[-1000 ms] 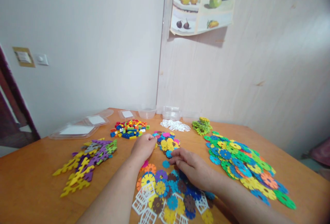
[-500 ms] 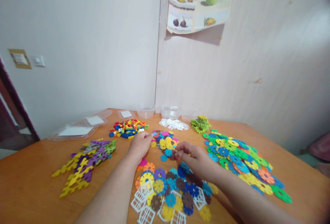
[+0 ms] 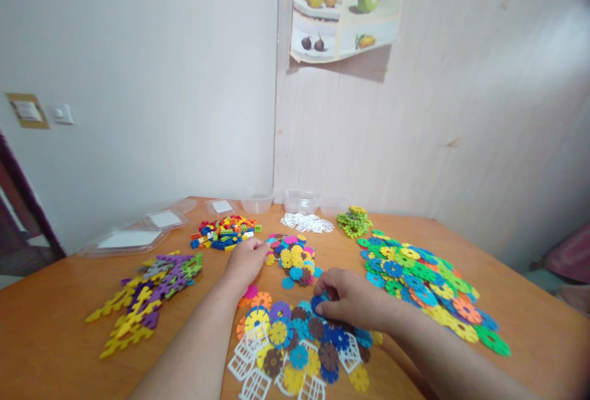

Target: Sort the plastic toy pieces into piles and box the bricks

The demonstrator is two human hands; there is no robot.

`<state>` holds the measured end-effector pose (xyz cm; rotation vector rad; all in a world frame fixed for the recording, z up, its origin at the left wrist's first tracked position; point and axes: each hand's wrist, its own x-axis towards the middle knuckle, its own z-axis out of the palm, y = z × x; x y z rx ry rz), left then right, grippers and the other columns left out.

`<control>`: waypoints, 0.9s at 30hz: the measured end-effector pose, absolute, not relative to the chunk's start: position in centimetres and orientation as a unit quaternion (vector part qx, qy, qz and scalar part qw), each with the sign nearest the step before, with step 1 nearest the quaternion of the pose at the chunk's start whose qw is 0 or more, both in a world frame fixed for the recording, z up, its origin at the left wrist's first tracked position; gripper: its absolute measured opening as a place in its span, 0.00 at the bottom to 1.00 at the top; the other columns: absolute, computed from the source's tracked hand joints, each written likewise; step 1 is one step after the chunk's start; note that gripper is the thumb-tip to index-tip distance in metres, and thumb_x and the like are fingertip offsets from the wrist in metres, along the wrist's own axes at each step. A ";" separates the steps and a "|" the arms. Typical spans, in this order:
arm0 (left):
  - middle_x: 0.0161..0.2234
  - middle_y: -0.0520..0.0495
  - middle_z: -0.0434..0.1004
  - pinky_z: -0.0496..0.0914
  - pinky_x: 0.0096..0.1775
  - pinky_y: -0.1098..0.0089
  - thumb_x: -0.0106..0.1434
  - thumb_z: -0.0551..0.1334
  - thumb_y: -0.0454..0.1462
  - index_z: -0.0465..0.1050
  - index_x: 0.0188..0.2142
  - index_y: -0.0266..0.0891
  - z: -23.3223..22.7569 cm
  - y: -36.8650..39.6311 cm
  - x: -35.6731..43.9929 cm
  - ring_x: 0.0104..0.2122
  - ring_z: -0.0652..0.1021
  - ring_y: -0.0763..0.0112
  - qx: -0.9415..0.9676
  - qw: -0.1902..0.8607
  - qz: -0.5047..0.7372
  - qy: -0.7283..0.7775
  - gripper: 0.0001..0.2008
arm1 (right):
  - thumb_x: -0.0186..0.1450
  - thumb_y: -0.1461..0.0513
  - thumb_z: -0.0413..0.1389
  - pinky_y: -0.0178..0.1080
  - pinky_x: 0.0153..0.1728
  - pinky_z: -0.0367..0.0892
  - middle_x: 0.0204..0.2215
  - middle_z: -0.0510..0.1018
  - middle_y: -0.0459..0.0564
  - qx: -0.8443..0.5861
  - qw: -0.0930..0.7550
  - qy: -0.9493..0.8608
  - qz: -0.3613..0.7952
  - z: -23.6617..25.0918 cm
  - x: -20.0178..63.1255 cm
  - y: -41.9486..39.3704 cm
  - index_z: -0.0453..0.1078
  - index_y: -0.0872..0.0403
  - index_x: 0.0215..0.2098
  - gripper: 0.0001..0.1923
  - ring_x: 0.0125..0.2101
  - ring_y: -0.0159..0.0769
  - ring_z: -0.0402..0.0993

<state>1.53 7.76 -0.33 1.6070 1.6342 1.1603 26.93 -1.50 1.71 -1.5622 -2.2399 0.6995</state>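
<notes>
My left hand rests knuckles-up on the table with its fingers curled, the tips at the left edge of a small pile of coloured flower discs. My right hand lies on the near pile of larger flower discs and white lattice pieces. Its thumb and fingers pinch a blue disc at the pile's far edge. One blue disc lies loose between the two piles.
On the wooden table lie purple and yellow jagged pieces, small bricks, white squares, green pieces and a wide spread of discs. Clear tubs and lids line the back. Walls stand close behind.
My right hand has drawn back from the small middle pile to the near pile and closed on a blue disc. The left hand has hardly moved. The view has shifted slightly.
</notes>
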 end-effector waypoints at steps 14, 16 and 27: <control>0.23 0.48 0.78 0.61 0.28 0.71 0.58 0.58 0.47 0.73 0.25 0.39 -0.2 7.8 1.8 0.24 0.74 0.67 0.602 0.268 0.426 0.620 0.14 | 0.59 0.60 0.61 0.31 0.27 0.68 0.28 0.79 0.47 -0.487 0.431 -0.509 0.563 2.2 25.3 0.1 0.63 0.53 0.38 0.12 0.26 0.29 0.75; 0.23 0.48 0.77 0.61 0.28 0.71 0.58 0.58 0.47 0.72 0.25 0.40 -0.2 7.8 1.8 0.25 0.74 0.67 0.602 0.273 0.429 0.617 0.14 | 0.59 0.62 0.59 0.31 0.26 0.67 0.26 0.79 0.46 -0.501 0.433 -0.507 0.552 2.2 25.4 0.3 0.62 0.52 0.40 0.13 0.24 0.29 0.74; 0.22 0.49 0.76 0.60 0.28 0.71 0.59 0.58 0.47 0.71 0.25 0.40 -0.2 7.7 1.8 0.23 0.73 0.69 0.611 0.277 0.418 0.613 0.14 | 0.56 0.59 0.61 0.32 0.23 0.57 0.23 0.73 0.42 -0.607 0.181 -0.721 0.280 1.4 27.9 -0.4 0.70 0.53 0.33 0.08 0.24 0.30 0.67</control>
